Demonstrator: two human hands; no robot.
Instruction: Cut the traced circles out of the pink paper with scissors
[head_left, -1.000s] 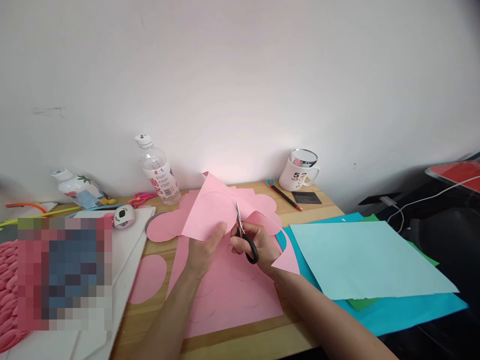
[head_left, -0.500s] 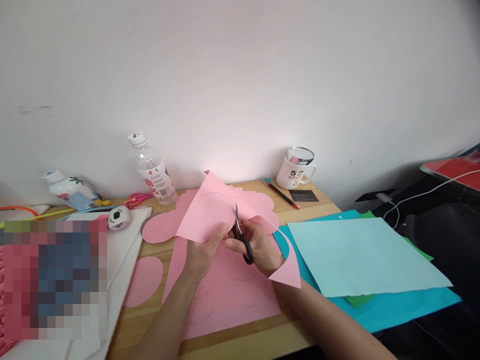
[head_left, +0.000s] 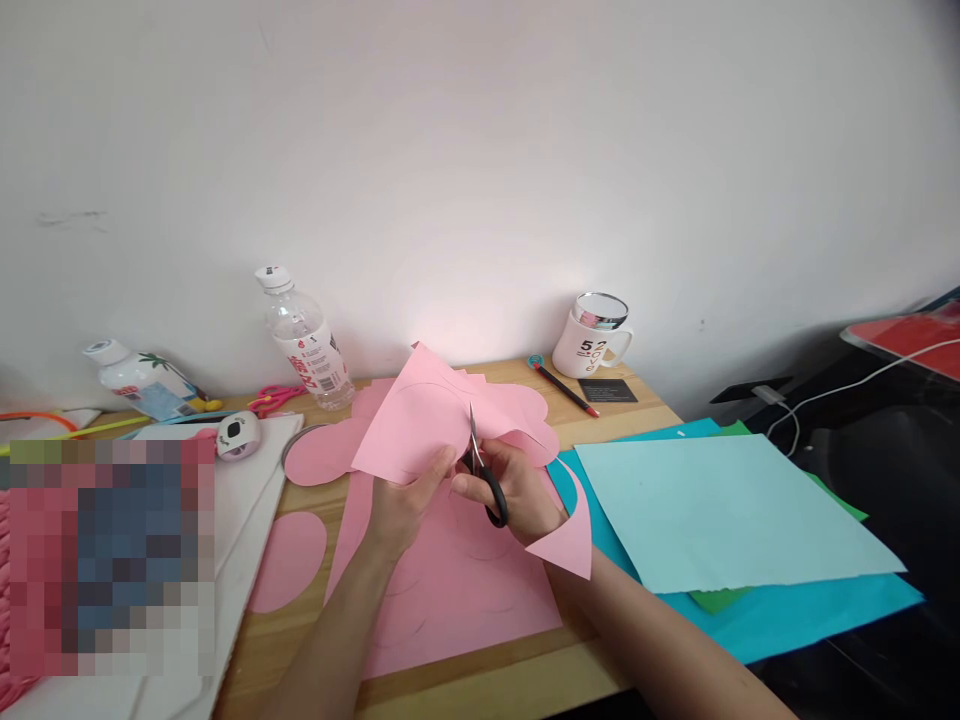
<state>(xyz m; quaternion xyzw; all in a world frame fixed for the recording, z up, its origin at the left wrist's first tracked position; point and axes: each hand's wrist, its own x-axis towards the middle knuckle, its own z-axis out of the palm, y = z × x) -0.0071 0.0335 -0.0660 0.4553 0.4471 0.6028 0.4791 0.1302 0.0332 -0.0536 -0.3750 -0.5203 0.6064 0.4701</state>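
My left hand (head_left: 407,508) pinches the lower edge of a pink paper sheet (head_left: 412,420) marked with a drawn curve, holding it raised and tilted. In my right hand (head_left: 517,490) are black-handled scissors (head_left: 493,497), their blades pointing up at the sheet's right side. A curved strip of cut pink paper (head_left: 571,545) dangles over my right wrist. Underneath lies a larger pink sheet (head_left: 465,620) with faint pencil curves. Rounded pink cutouts lie around it, among them a pink paper oval (head_left: 289,562) on the left.
A clear plastic bottle (head_left: 307,345) and a lidded white mug (head_left: 589,340) stand by the wall. A black pencil (head_left: 562,387) lies near the mug. Light blue paper (head_left: 727,510) covers blue and green sheets on the right. White boards (head_left: 244,510) lie left, with pink scissors (head_left: 274,400) behind.
The dangling strip of pink paper has swung slightly left and down. Both hands, the scissors and the raised sheet stay almost in place.
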